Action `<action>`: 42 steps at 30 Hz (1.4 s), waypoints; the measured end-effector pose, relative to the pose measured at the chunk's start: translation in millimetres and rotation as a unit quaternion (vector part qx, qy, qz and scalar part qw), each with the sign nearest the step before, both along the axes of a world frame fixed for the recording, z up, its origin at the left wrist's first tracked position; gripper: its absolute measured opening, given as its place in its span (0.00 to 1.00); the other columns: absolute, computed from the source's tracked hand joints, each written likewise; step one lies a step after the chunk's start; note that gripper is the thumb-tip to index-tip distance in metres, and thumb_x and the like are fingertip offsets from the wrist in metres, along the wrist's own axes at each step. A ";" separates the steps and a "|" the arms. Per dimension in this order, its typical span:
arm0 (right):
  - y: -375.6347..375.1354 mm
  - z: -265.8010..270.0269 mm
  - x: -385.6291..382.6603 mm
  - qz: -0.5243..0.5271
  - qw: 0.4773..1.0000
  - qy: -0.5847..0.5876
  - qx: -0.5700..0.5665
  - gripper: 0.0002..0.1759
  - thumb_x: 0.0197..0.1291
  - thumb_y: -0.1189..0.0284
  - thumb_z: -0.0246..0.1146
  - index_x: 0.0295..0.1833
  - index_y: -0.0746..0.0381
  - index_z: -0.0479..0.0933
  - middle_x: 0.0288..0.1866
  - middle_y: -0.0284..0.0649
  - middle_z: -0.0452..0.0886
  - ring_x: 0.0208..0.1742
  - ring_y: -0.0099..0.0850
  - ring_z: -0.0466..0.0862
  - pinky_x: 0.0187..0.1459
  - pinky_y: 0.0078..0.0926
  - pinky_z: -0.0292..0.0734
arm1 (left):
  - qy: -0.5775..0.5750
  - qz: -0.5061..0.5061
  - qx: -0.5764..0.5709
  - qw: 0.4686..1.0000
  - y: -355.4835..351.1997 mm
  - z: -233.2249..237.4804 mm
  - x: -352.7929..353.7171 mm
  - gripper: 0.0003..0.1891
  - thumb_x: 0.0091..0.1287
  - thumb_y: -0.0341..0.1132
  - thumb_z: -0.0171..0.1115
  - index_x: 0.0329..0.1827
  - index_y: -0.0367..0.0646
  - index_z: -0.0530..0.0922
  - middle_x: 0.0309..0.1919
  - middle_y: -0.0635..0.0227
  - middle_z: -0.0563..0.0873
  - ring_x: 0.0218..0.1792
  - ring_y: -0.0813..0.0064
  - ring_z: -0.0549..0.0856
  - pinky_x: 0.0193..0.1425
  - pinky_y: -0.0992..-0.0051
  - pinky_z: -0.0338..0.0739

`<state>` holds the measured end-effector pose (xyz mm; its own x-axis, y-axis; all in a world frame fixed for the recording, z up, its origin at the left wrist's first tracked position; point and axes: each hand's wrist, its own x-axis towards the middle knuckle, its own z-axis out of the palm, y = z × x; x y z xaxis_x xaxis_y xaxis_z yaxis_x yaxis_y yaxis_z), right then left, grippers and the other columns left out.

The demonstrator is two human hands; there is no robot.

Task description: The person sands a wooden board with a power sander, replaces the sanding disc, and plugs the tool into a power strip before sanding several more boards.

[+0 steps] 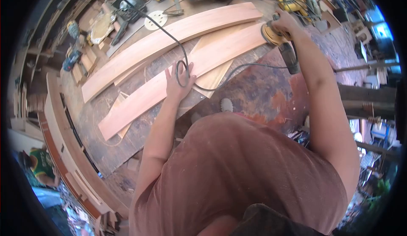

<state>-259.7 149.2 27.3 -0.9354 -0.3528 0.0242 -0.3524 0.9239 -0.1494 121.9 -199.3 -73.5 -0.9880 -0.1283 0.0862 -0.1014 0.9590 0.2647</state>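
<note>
My right hand is wrapped round a yellow and black orbital sander, which sits at the far right end of a pale wooden board. My left hand lies on the middle of that board with its fingers spread. The sander's dark power cord runs back toward my left hand, makes a small loop over it and rises to the upper left. A second, slightly curved board lies behind the first. Thinner light wood pieces show beneath the front board.
The boards lie on a stained worktable. Along its back are a round perforated disc, a yellow power tool and a blue drill. Long curved wood pieces stand at left. Another person is at lower left.
</note>
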 end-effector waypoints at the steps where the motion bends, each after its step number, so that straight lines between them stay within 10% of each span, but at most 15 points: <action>1: -6.6 1.6 10.3 0.029 1.000 0.003 0.009 0.41 0.39 0.60 0.67 0.66 0.59 0.74 0.54 0.60 0.83 0.55 0.54 0.84 0.59 0.42 0.79 | -0.003 0.017 0.000 1.000 -4.2 -1.5 2.1 0.29 0.70 0.52 0.57 0.74 0.57 0.72 0.72 0.53 0.69 0.76 0.49 0.62 0.76 0.38 0.51; 11: -181.8 22.7 181.3 0.282 0.958 -0.045 -0.012 0.30 0.47 0.67 0.65 0.60 0.57 0.75 0.57 0.48 0.78 0.52 0.52 0.83 0.54 0.45 0.79 | 0.096 0.191 -0.005 0.977 -91.4 -27.5 126.2 0.23 0.68 0.47 0.62 0.66 0.56 0.81 0.65 0.55 0.80 0.74 0.54 0.68 0.77 0.47 0.54; 15: -258.7 34.3 249.7 0.376 0.924 -0.072 -0.018 0.31 0.47 0.67 0.68 0.61 0.56 0.75 0.58 0.48 0.78 0.56 0.52 0.81 0.57 0.47 0.79 | 0.211 0.222 0.317 0.898 -111.0 21.7 172.6 0.14 0.73 0.41 0.59 0.48 0.41 0.86 0.45 0.55 0.89 0.54 0.56 0.85 0.63 0.61 0.75; 18: -327.0 39.6 303.7 0.440 0.897 -0.052 0.005 0.31 0.48 0.66 0.69 0.61 0.56 0.75 0.58 0.49 0.77 0.57 0.53 0.80 0.58 0.47 0.79 | 0.211 0.206 0.550 0.782 -108.7 60.6 205.0 0.13 0.77 0.33 0.55 0.36 0.34 0.81 0.31 0.65 0.86 0.37 0.78 0.86 0.42 0.76 0.81; 23: -442.7 35.3 392.6 0.570 0.815 -0.105 0.008 0.29 0.50 0.63 0.69 0.60 0.57 0.76 0.58 0.51 0.78 0.56 0.55 0.81 0.57 0.48 0.80 | 0.206 0.176 0.614 0.742 -88.5 111.1 254.6 0.10 0.75 0.34 0.58 0.37 0.37 0.81 0.31 0.66 0.85 0.36 0.77 0.84 0.44 0.74 0.80; 25: -485.0 29.2 428.3 0.582 0.803 -0.124 0.031 0.29 0.50 0.62 0.68 0.60 0.57 0.76 0.57 0.52 0.78 0.56 0.56 0.81 0.56 0.48 0.80 | 0.213 0.143 0.513 0.819 -83.2 121.0 274.6 0.10 0.73 0.36 0.61 0.38 0.38 0.81 0.34 0.67 0.85 0.37 0.78 0.83 0.45 0.74 0.78; 33: -586.5 29.1 537.4 0.675 0.737 -0.034 -0.003 0.31 0.50 0.60 0.65 0.62 0.54 0.76 0.59 0.51 0.78 0.57 0.53 0.82 0.56 0.49 0.80 | 0.345 0.160 0.635 0.672 -69.9 131.7 334.8 0.12 0.69 0.35 0.65 0.48 0.36 0.77 0.35 0.61 0.87 0.39 0.76 0.86 0.44 0.75 0.79; 38: -594.7 34.5 546.9 0.682 0.729 -0.061 0.024 0.31 0.50 0.60 0.66 0.62 0.56 0.76 0.58 0.54 0.78 0.58 0.53 0.82 0.56 0.48 0.80 | 0.385 0.118 0.615 0.678 -85.6 127.5 342.6 0.36 0.73 0.58 0.50 0.60 0.26 0.75 0.37 0.52 0.87 0.43 0.60 0.87 0.54 0.63 0.80; 42: -548.5 43.0 507.7 0.643 0.762 -0.072 0.030 0.32 0.52 0.60 0.67 0.63 0.58 0.74 0.61 0.54 0.77 0.59 0.53 0.81 0.57 0.47 0.80 | 0.387 0.046 0.634 0.668 -97.2 111.0 340.3 0.26 0.76 0.43 0.43 0.64 0.29 0.76 0.47 0.53 0.87 0.50 0.64 0.85 0.63 0.63 0.74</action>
<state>248.0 -399.2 70.3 0.1925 -0.9763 -0.0988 -0.9561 -0.1639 -0.2430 462.2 -296.4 37.6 -0.6936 -0.6400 0.3308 0.4933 -0.0873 0.8655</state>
